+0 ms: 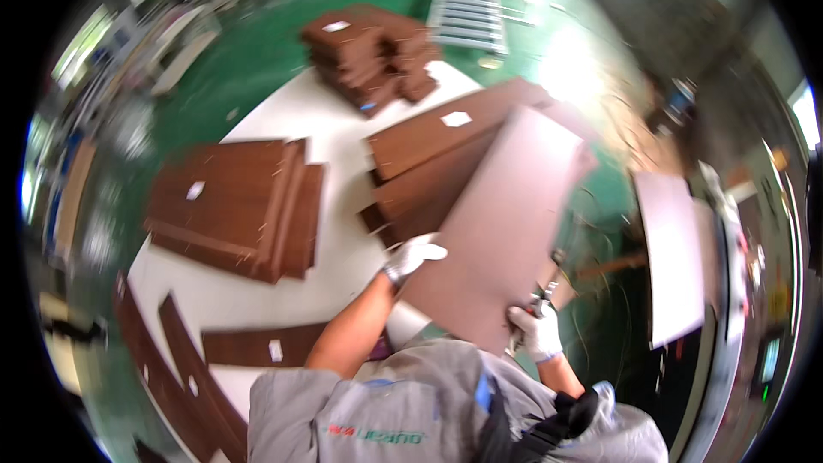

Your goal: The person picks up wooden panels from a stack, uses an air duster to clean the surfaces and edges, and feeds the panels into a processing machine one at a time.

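Note:
A long brown panel [506, 223] lies slanted in front of me, its far end blurred over a stack of brown boards [420, 141]. My left hand [416, 257], in a white glove, grips the panel's left edge, thumb on top and the other fingers mostly hidden. At the panel's near right corner, my gloved right hand [538, 332] is closed around a small dark and metallic hand tool [547, 293]. Motion blur hides the tool's exact kind. Whether the right hand also touches the panel, I cannot tell.
More brown boards [219, 197] lie left on the white table [347, 197], with a stack of smaller pieces [364, 51] at the back. Narrow strips [197, 377] lie near left. A grey roller conveyor [467, 9] stands beyond; a pale panel [669, 257] leans right.

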Demonstrator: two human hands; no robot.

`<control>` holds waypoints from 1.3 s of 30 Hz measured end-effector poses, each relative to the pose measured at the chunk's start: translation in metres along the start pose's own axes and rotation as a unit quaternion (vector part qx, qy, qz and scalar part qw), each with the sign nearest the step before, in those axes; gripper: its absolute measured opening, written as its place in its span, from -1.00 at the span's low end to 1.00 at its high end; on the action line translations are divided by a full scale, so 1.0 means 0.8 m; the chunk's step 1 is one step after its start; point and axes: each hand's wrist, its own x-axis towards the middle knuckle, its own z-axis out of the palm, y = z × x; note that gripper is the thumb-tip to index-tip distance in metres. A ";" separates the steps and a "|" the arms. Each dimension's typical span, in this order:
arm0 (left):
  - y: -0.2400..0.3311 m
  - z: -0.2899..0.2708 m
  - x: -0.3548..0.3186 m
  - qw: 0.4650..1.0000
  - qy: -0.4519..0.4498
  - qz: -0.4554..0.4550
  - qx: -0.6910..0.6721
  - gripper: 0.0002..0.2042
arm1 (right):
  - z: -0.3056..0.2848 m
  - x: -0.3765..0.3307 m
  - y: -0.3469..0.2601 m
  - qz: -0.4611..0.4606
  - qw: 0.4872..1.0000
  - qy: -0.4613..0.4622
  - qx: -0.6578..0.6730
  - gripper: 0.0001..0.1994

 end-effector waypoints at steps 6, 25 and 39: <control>-0.003 -0.077 -0.075 0.984 0.080 0.011 -0.160 -0.64 | 0.027 0.088 0.029 0.008 0.982 0.070 0.173 -0.88; 0.030 -0.360 -0.298 0.591 0.755 0.259 0.114 -0.28 | 0.156 0.081 0.036 0.058 0.940 -0.237 -0.237 -0.49; 0.024 -0.398 -0.311 0.665 0.689 0.249 -0.147 -0.74 | 0.250 0.072 0.002 0.027 0.892 -0.318 -0.320 -0.54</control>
